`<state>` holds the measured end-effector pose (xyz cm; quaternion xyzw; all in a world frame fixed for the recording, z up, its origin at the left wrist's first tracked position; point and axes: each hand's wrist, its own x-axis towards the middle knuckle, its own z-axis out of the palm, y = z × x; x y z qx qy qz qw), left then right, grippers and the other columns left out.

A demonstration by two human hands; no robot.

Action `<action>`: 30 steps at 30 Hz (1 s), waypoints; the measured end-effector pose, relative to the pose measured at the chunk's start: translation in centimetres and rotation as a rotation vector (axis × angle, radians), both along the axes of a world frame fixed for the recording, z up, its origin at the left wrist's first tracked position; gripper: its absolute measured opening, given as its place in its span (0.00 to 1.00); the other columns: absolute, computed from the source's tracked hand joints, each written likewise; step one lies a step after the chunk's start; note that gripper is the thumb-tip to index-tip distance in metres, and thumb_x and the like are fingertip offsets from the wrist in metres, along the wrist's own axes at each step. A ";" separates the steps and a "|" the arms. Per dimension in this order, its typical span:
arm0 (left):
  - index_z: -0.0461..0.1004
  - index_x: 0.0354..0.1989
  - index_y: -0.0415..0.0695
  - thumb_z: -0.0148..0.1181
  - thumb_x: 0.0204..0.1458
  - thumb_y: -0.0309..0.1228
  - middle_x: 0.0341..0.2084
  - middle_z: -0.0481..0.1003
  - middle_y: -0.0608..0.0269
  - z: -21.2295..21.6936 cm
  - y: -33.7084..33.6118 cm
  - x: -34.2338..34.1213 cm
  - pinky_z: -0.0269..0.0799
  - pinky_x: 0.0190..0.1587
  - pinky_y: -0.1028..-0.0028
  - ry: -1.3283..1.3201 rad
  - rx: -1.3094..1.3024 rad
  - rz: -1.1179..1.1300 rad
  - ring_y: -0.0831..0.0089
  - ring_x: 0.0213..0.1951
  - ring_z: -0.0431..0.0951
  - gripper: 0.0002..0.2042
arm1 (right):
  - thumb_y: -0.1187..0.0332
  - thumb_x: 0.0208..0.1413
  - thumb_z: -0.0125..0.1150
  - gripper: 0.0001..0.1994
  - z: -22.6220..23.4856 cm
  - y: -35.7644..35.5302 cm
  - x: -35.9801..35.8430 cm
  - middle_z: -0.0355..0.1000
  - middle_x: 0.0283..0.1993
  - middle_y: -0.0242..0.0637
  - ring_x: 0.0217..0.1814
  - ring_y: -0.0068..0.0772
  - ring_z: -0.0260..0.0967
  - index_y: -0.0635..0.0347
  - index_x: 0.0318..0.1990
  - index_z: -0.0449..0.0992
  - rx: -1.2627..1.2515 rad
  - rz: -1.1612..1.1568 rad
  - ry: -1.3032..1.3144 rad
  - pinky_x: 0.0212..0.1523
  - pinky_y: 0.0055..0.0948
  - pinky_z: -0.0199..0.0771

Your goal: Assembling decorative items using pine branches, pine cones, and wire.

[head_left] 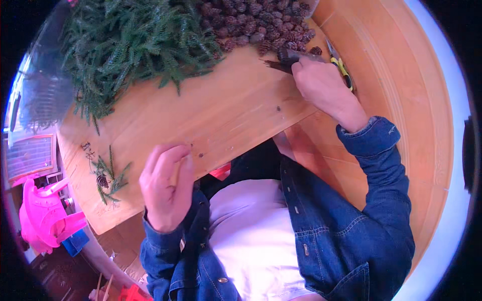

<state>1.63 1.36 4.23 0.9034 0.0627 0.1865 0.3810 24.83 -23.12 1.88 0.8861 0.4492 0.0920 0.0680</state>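
My left hand (168, 183) is raised over the near edge of the wooden table, fingers curled toward the thumb in a pinch. Anything between those fingertips is too small to make out. At the far right of the table, my right hand (324, 85) reaches to a dark brown bundle (278, 65) with thin pointed ends. Its fingers bend down behind the back of the hand, so what they grip is hidden. A dark block-like piece (288, 55) lies against the fingers. Just beyond is a heap of pine cones (266, 25).
Green fir branches (135, 50) pile up at the far left of the table (236, 100). A small sprig (111, 173) with a cone (102, 180) lies at the left. Yellow-handled scissors (342, 67) rest at the right. A pink plastic chair (45, 215) stands left of the table.
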 end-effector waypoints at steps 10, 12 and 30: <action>0.71 0.31 0.35 0.57 0.47 0.20 0.27 0.72 0.52 0.8 -1.2 2.5 0.69 0.33 0.71 0.042 -0.084 -0.140 0.58 0.30 0.74 0.04 | 0.74 0.45 0.51 0.04 -0.3 0.7 0.6 0.69 0.28 0.44 0.31 0.46 0.71 0.64 0.28 0.70 0.045 0.083 0.001 0.27 0.39 0.72; 0.71 0.30 0.35 0.56 0.48 0.21 0.27 0.71 0.52 0.8 -1.5 3.2 0.69 0.32 0.71 0.055 -0.091 -0.192 0.58 0.29 0.74 0.03 | 0.74 0.46 0.51 0.03 -0.2 0.7 0.5 0.69 0.28 0.44 0.31 0.46 0.71 0.64 0.28 0.70 0.062 0.072 0.012 0.28 0.39 0.72; 0.72 0.31 0.40 0.51 0.48 0.27 0.30 0.74 0.53 -2.5 -1.9 21.9 0.75 0.35 0.60 -0.036 0.871 -0.211 0.54 0.35 0.77 0.05 | 0.73 0.49 0.53 0.04 -1.5 -0.9 1.6 0.67 0.29 0.44 0.34 0.48 0.69 0.62 0.28 0.66 0.263 0.065 0.079 0.32 0.40 0.70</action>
